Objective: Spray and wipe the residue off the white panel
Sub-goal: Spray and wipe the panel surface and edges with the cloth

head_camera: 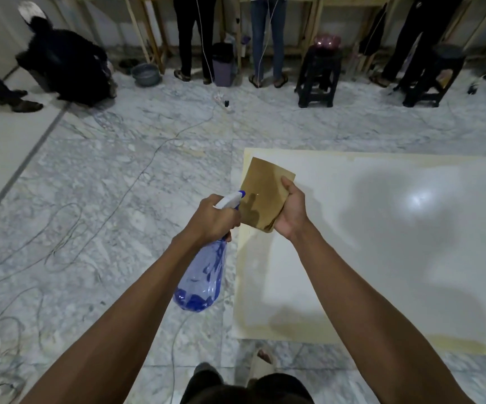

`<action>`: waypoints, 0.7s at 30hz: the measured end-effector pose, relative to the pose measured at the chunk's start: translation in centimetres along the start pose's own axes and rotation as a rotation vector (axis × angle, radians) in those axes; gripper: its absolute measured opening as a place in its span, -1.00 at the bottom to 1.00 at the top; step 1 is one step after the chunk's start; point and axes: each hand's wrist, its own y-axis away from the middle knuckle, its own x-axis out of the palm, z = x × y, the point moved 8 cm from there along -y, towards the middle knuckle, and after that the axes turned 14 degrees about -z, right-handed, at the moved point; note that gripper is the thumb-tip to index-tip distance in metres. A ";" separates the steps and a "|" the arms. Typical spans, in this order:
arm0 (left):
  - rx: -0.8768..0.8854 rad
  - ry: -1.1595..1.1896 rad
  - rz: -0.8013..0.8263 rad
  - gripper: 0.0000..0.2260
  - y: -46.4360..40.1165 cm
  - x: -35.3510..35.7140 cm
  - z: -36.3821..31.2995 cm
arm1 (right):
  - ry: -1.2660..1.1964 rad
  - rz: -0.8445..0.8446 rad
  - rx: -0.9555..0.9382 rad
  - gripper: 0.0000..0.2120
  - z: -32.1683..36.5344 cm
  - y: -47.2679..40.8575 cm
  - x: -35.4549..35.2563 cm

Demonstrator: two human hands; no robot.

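Lying flat on the marble floor (125,176) at right of frame: white panel (396,258), yellowish residue showing along its left and near edges. Holding a brown cloth (262,196) above the panel's upper-left corner: right hand (292,212), fingers curled round the cloth's right edge. Gripping the neck of a blue spray bottle (204,275) at centre frame: left hand (214,218), nozzle pointing toward the cloth. Standing along the top of frame: black stools (319,80).
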 end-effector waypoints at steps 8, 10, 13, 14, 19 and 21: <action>0.014 -0.018 0.045 -0.64 -5.6 1.2 -0.5 | 0.011 -0.030 0.029 -0.53 0.8 -5.1 2.1; 0.001 -0.004 0.066 -0.69 -7.5 1.6 -0.4 | 0.017 -0.046 0.030 -0.52 0.9 -6.7 2.7; 0.009 -0.013 0.088 -0.82 -10.9 2.1 -0.5 | 0.000 -0.077 0.029 -0.53 1.6 -9.3 3.7; 0.006 -0.009 0.095 -0.85 -12.3 2.2 -0.6 | -0.005 -0.108 0.029 -0.53 1.7 -10.3 3.8; -0.048 0.036 0.118 -0.75 -20.8 2.4 -0.9 | 0.308 -0.339 -0.054 -0.52 4.1 -18.6 4.0; -0.048 0.054 0.108 -0.74 -24.5 2.1 -0.9 | 0.683 -0.466 -0.219 -0.57 7.1 -22.5 5.0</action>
